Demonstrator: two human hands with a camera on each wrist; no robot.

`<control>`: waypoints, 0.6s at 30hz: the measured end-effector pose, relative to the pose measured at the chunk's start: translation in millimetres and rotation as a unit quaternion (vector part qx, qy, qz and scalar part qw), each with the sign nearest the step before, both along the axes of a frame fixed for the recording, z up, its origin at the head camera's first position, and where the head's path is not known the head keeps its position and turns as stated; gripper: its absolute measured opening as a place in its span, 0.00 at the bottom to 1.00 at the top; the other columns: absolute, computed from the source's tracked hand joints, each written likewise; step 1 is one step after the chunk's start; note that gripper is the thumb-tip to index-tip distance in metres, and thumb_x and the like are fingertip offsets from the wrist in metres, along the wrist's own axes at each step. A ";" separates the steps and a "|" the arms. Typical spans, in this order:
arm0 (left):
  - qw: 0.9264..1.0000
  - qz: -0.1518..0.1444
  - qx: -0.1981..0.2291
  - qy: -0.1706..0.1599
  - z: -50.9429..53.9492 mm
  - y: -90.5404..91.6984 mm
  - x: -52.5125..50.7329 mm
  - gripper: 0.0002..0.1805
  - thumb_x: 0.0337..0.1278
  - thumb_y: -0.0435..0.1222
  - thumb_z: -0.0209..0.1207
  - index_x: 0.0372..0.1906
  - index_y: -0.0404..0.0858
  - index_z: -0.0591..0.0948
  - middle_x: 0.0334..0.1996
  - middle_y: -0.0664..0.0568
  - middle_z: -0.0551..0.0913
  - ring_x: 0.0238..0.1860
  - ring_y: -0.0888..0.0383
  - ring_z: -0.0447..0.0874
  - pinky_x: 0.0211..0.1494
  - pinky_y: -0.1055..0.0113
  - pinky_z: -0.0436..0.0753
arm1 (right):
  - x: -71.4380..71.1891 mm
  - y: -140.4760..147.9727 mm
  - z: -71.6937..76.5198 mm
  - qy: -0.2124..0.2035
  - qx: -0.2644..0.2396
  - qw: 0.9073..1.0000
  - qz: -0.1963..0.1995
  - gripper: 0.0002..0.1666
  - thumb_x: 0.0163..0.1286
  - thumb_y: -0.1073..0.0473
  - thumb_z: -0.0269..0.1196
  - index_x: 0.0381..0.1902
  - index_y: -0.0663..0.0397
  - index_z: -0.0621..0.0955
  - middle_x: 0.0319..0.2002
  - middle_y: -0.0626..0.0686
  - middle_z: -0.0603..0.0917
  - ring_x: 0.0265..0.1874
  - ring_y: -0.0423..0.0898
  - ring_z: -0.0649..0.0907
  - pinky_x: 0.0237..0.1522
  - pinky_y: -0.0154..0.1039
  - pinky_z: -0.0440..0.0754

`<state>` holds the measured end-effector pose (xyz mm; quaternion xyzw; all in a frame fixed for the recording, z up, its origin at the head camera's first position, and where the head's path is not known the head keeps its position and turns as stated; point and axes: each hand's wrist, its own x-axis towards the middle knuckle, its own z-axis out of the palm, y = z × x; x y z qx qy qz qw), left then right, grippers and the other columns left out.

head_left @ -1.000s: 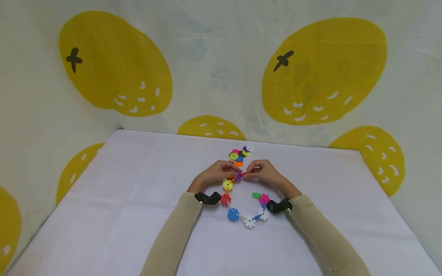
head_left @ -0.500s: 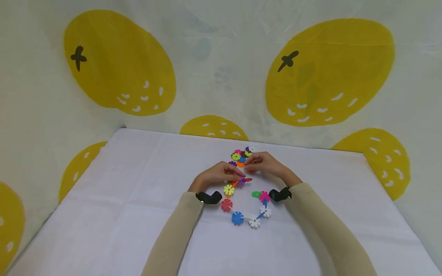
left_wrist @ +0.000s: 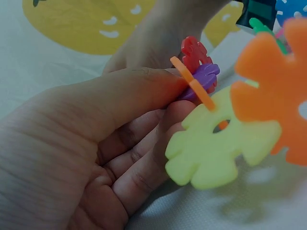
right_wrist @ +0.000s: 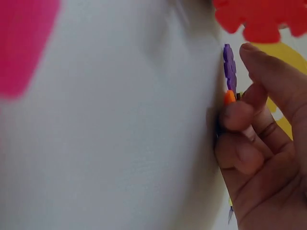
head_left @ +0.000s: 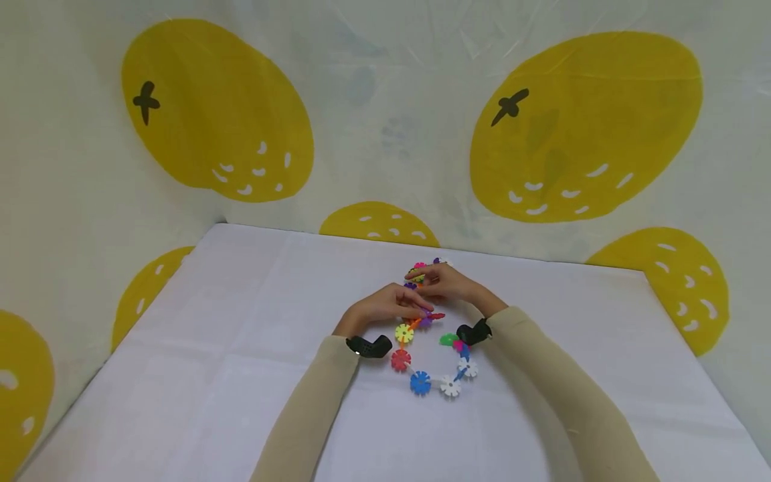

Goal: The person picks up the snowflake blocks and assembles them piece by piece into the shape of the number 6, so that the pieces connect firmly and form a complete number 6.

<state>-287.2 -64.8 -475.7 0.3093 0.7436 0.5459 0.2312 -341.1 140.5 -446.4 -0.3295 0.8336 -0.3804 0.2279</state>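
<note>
My left hand (head_left: 385,304) pinches a purple snowflake disc (left_wrist: 206,76) near one end of a linked chain of notched plastic discs. A red disc (left_wrist: 194,50) sticks out beyond it, and an orange disc (left_wrist: 192,84) joins it to a yellow disc (left_wrist: 218,153). From there the chain curves over the table through a blue disc (head_left: 419,382) and a white disc (head_left: 450,386) to a green disc (head_left: 448,339). Thumb and fingers apart, my right hand (head_left: 446,282) hovers at the loose discs, close to a purple one (right_wrist: 229,67) and an orange one (right_wrist: 230,97).
Several loose discs, among them a pink one (head_left: 419,266), lie near the back of the white-covered table (head_left: 271,281), partly hidden by my right hand. A cloth wall (head_left: 391,134) printed with yellow fruit rises behind. Each wrist wears a black camera (head_left: 369,347).
My right hand has let go of the red disc on the chain and moved back and left over the loose discs. My left hand keeps its pinch on the chain.
</note>
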 end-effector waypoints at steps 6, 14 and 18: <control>1.000 0.001 -0.001 -0.010 1.0 1.0 1.2 0.14 0.64 0.32 0.61 0.52 0.32 0.83 0.34 0.53 0.87 0.28 0.61 0.75 0.35 0.73 0.74 | 3.3 -3.6 3.3 -0.004 0.024 1.000 -0.017 0.20 0.67 0.65 0.64 0.57 0.63 0.80 0.17 0.47 0.68 0.15 0.42 0.67 0.21 0.29 0.67; 1.000 0.006 0.000 -0.006 1.2 0.3 1.3 0.14 0.63 0.32 0.61 0.51 0.32 0.84 0.32 0.53 0.86 0.27 0.61 0.74 0.34 0.73 0.73 | 4.1 -4.3 3.3 -0.001 0.022 1.000 -0.018 0.22 0.66 0.65 0.64 0.58 0.63 0.79 0.18 0.47 0.68 0.16 0.42 0.67 0.22 0.30 0.66; 1.000 0.006 0.003 -0.003 0.4 0.1 1.3 0.13 0.64 0.32 0.60 0.51 0.32 0.83 0.34 0.51 0.87 0.28 0.61 0.74 0.35 0.73 0.73 | 4.2 -4.3 2.2 -0.003 0.025 0.999 -0.020 0.20 0.66 0.67 0.64 0.56 0.63 0.79 0.20 0.48 0.69 0.18 0.43 0.69 0.24 0.30 0.67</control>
